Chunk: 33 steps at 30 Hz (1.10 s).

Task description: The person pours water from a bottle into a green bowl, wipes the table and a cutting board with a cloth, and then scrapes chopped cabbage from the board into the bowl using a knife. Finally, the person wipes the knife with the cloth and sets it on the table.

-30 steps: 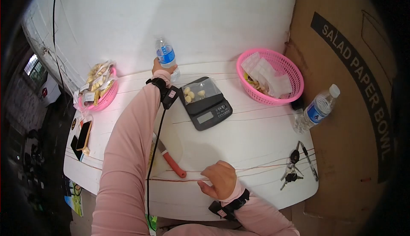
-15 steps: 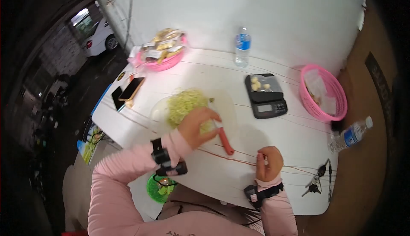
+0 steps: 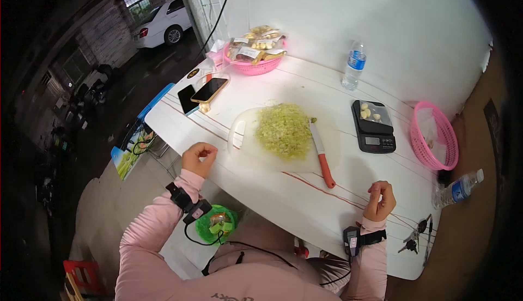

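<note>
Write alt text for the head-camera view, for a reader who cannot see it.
A person's left hand and right hand rest curled at a white table's near edge. Beyond them a cutting board holds chopped greens, a red-handled knife beside the heap.

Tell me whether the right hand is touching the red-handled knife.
Apart. The head view shows the right hand curled near the front edge, with bare table between it and the knife.

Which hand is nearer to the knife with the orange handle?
The right hand: it is close, to the right of the handle of the knife. The left hand is farther, past the left side of the cutting board.
</note>
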Tool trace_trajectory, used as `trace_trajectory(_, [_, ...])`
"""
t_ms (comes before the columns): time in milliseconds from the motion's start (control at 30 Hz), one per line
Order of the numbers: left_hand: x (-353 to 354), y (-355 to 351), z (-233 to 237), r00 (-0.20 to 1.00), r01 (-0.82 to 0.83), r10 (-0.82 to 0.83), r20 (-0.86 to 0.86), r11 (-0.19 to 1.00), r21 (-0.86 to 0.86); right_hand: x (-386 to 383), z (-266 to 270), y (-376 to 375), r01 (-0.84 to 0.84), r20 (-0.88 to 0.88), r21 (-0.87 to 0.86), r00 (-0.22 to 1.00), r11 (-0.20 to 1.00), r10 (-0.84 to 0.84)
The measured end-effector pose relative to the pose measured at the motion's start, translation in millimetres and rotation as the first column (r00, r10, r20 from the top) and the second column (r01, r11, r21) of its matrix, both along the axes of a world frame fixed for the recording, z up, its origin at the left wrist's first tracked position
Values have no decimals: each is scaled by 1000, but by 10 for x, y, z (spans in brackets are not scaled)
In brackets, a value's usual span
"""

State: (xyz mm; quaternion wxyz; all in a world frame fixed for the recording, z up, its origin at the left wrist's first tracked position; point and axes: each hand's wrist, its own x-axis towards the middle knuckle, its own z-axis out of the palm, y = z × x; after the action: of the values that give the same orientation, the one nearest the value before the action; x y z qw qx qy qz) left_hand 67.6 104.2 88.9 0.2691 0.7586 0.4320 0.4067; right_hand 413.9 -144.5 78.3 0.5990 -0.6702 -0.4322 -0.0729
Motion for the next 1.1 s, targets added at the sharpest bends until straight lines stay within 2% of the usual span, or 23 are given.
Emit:
trace_trajectory(33, [-71, 76, -36, 1000, -9, 9, 1, 1000, -1, 3, -10, 0, 14, -12, 26, 1000, 1000, -13])
trace_trajectory(100, [-201, 256, -124, 992, -52, 66, 107, 990, -129, 16, -30, -18, 17, -22, -4, 1000, 1000, -17])
trace_trajectory(200, [-351, 486, -267, 980, -75, 100, 172, 987, -145, 39, -65, -23, 42, -32, -8, 999, 999, -43])
trace_trajectory(300, [-397, 625, -248, 970, -110, 150, 190, 972, -208, 50, -65, -13, 49, -54, 4, 997, 999, -49])
trace_trajectory(367, [-365, 662, -168, 932, -104, 188, 310, 958, -269, 67, -102, -15, 62, -62, 4, 996, 998, -61])
trace_trajectory(467, [-285, 829, 17, 937, -69, 132, 324, 978, -198, 57, -116, -9, 60, -119, -12, 991, 998, -61])
trace_trajectory(600, [-166, 1386, 296, 943, -30, 69, 325, 992, -124, 86, -173, 8, 65, -149, -20, 987, 998, -67])
trace_trajectory(667, [-50, 1733, 460, 943, -61, 130, 307, 972, -226, 117, -211, 6, 74, -124, -25, 989, 997, -77])
trace_trajectory(700, [21, 1901, 531, 943, -56, 125, 308, 973, -225, 130, -234, 3, 85, -101, -24, 991, 996, -87])
trace_trajectory(767, [173, 2259, 657, 955, -15, 112, 275, 943, -332, 108, -201, 15, 93, -111, -13, 989, 996, -94])
trace_trajectory(800, [247, 2450, 687, 955, -12, 109, 276, 944, -330, 115, -193, 26, 99, -124, -3, 987, 995, -99])
trace_trajectory(867, [376, 2920, 628, 995, -25, 42, 87, 983, -183, 140, -227, 18, 126, -150, -7, 981, 992, -126])
trace_trajectory(900, [454, 3187, 608, 996, -20, 35, 79, 983, -183, 161, -228, 16, 134, -139, -29, 981, 991, -136])
trace_trajectory(967, [592, 3606, 578, 999, -37, 49, 14, 877, -479, 193, -228, 15, 157, -134, -67, 977, 985, -165])
trace_trajectory(1000, [675, 3683, 560, 998, 0, 32, 53, 857, -515, 203, -230, 38, 163, -142, -69, 975, 984, -171])
trace_trajectory(1033, [753, 3710, 570, 999, 2, 24, 44, 856, -517, 206, -233, 52, 184, -147, -66, 970, 981, -192])
trace_trajectory(1100, [953, 3762, 588, 996, -37, 64, 59, 925, -379, 214, -217, 88, 221, -156, -69, 961, 973, -229])
